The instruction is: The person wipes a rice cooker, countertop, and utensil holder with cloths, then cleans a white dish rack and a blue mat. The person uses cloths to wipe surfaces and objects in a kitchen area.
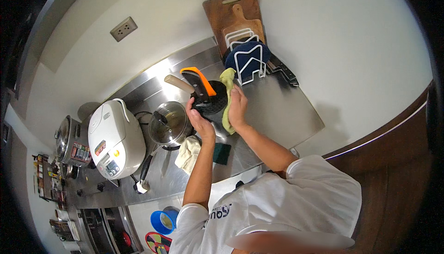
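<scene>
A round black knife holder (219, 105) with a perforated top stands between my hands over the steel counter. Knives with a black handle (199, 89) and a beige handle (179, 83) stick up from it, beside an orange-edged piece (205, 80). My left hand (201, 120) cups the holder's near left side. On the right side, my right hand (238, 106) presses a folded yellow-green cloth (227, 111) against it. The holder's lower body is largely hidden by my hands.
Left of the holder are a glass-lidded saucepan (168, 124) and a white rice cooker (116, 139). A cream cloth (188, 153) and green scouring pad (222, 153) lie nearer me. Behind stand a white rack (248, 54) and wooden cutting boards (211, 9). A blue bucket (158, 221) is below.
</scene>
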Motion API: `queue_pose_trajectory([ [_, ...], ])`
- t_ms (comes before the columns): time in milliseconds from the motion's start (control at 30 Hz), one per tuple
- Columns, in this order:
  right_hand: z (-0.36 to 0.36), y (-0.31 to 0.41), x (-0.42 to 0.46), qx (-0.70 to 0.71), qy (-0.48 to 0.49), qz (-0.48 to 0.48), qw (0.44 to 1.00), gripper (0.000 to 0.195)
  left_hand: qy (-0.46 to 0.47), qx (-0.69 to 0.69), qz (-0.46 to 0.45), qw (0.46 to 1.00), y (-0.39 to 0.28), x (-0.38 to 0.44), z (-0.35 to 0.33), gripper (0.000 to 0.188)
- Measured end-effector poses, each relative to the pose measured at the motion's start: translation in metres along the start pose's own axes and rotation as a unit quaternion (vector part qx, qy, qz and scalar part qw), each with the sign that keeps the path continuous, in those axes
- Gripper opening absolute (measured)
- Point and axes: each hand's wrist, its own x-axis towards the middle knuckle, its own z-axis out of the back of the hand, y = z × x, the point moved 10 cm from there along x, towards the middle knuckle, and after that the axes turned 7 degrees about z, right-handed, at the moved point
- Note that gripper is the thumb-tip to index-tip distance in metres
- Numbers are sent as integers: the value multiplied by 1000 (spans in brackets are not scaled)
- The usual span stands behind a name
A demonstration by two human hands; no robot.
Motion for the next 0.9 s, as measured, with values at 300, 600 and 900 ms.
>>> queue_pose_trajectory([
  [300, 36, -144, -9, 5, -15, -213, 977, 31, 315, 21, 94, 944, 18, 29, -9, 109],
  [600, -26, -12, 51, 5, 38, -7, 999, 31, 64, 143, -1, 988, 5, -6, 0, 106],
  [900, -41, -53, 98, 19, 107, -132, 985, 30, 235, 92, -21, 967, -14, 33, -5, 116],
])
